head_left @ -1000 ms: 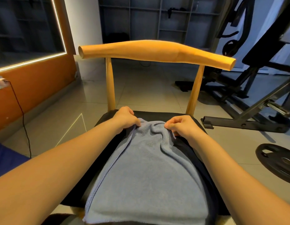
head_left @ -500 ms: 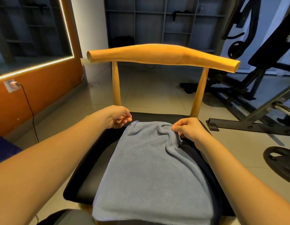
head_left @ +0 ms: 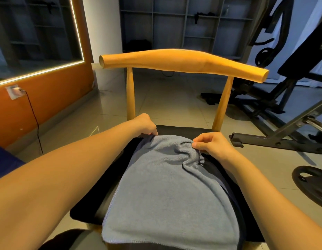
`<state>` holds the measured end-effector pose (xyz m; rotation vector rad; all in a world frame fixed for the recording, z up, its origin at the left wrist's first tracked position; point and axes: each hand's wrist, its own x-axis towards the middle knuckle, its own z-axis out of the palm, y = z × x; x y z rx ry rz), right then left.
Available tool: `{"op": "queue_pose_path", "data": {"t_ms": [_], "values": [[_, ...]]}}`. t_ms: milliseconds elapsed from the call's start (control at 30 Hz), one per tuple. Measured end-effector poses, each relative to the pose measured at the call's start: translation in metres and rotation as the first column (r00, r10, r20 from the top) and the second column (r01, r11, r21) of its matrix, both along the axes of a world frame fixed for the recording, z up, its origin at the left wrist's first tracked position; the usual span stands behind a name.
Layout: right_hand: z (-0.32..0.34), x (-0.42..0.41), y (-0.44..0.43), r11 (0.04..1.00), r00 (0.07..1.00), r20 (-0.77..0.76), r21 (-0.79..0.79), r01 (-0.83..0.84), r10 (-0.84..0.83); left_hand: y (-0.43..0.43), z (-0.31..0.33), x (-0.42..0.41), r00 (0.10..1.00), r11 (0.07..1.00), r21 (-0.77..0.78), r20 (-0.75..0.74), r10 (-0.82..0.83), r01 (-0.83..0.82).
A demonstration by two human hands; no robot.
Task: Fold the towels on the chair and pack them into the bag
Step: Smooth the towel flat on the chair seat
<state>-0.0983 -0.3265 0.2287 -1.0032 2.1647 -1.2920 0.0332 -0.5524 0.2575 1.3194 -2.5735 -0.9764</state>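
A grey-blue towel [head_left: 167, 192] lies spread over the black seat of a wooden chair [head_left: 182, 60], its near edge hanging toward me. My left hand [head_left: 145, 126] pinches the towel's far left corner at the back of the seat. My right hand [head_left: 212, 144] pinches the bunched far right corner. A dark cloth [head_left: 232, 199] shows under the towel along its right side. No bag is in view.
An orange wall with a socket and black cable [head_left: 33, 114] runs along the left. A weight bench frame [head_left: 283, 134] and a black weight plate [head_left: 311, 183] stand on the tiled floor to the right. Grey shelving fills the back wall.
My left hand, which had let go and hung open half a second ago, has come back down and pinched the far left corner. The right hand kept its hold.
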Motion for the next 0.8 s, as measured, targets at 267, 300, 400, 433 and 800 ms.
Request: {"op": "queue_pose_path", "data": {"t_ms": [267, 300, 400, 433, 800], "values": [[-0.005, -0.001, 0.001, 0.997, 0.997, 0.029, -0.008, 0.071, -0.071, -0.023, 0.003, 0.035, 0.893, 0.730, 0.654, -0.184, 0.410, -0.200], [-0.006, 0.000, 0.000, 0.996, 0.995, 0.046, -0.017, 0.090, -0.089, -0.024, 0.000, 0.039, 0.879, 0.700, 0.694, -0.215, 0.425, -0.168], [-0.008, 0.001, -0.004, 0.987, 0.983, 0.111, -0.049, 0.150, -0.144, -0.018, -0.009, 0.046, 0.826, 0.660, 0.750, -0.344, 0.447, -0.045], [-0.009, 0.002, -0.006, 0.985, 0.980, 0.128, -0.059, 0.164, -0.155, -0.014, -0.011, 0.047, 0.808, 0.676, 0.736, -0.387, 0.444, -0.019], [-0.014, -0.011, -0.005, 0.965, 0.970, 0.028, 0.115, 0.236, -0.241, 0.012, -0.034, 0.030, 0.810, 0.984, -0.059, -0.578, 0.103, -0.167]]}}
